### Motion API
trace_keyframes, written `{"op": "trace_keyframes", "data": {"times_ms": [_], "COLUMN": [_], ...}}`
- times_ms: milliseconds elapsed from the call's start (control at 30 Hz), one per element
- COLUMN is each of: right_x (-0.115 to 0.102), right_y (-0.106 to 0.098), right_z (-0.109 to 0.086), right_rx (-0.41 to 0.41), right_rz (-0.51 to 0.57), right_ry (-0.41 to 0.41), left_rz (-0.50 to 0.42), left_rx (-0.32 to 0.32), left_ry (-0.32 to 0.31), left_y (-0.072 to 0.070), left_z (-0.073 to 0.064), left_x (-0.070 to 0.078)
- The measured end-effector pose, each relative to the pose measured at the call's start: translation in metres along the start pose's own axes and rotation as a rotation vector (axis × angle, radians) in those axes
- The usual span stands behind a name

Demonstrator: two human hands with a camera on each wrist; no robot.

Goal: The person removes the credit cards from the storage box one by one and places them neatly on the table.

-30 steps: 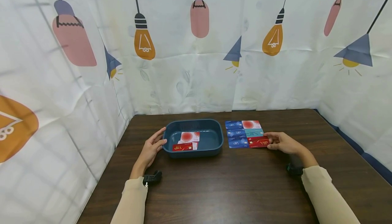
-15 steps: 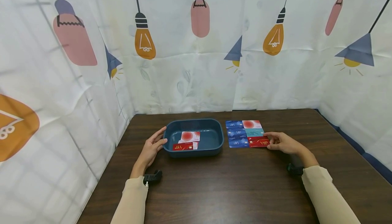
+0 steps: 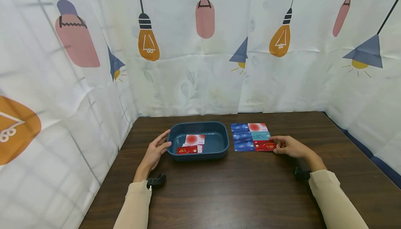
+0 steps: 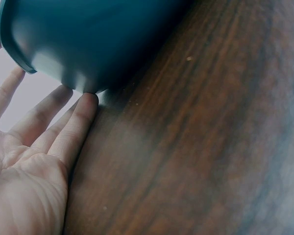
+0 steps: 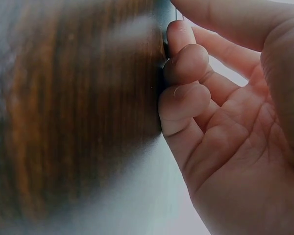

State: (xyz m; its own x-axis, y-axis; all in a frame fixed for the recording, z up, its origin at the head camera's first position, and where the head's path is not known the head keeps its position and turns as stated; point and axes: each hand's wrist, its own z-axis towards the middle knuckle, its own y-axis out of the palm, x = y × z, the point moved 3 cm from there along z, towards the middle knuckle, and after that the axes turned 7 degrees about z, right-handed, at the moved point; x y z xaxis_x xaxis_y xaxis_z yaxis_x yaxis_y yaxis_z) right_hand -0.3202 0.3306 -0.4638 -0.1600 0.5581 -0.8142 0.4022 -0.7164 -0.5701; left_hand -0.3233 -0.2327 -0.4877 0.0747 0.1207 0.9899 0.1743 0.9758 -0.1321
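My left hand (image 3: 152, 156) rests at the left end of a dark blue rectangular box (image 3: 217, 138). In the left wrist view its fairly straight fingers (image 4: 77, 122) touch the box's outer wall. Inside the box lie a white card with a red circle (image 3: 195, 139), a red VIP card (image 3: 187, 150) and another, partly covered white card. Right of the box, cards lie in two columns. My right hand (image 3: 291, 147) pinches the right edge of the red VIP card (image 3: 264, 145) at the near right corner of this group; its other fingers are curled.
Three blue cards (image 3: 242, 136) form the left column. A red-circle card (image 3: 257, 127) and a teal card (image 3: 260, 135) lie beyond the pinched card. The brown wooden table (image 3: 232, 190) ends at a printed curtain (image 3: 194, 83) behind.
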Motion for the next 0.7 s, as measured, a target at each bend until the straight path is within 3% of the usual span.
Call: {"op": "trace_keyframes", "data": {"times_ms": [700], "right_x": [0.0004], "right_y": [0.0011], "right_z": [0.0016], "right_rx": [0.029], "right_rz": [-0.045], "right_ry": [0.006], "left_rz": [-0.007], "left_rx": [-0.004], "left_ry": [0.001], "left_y": [-0.0002], "left_z": [0.0004], "left_x": [-0.0004]}}
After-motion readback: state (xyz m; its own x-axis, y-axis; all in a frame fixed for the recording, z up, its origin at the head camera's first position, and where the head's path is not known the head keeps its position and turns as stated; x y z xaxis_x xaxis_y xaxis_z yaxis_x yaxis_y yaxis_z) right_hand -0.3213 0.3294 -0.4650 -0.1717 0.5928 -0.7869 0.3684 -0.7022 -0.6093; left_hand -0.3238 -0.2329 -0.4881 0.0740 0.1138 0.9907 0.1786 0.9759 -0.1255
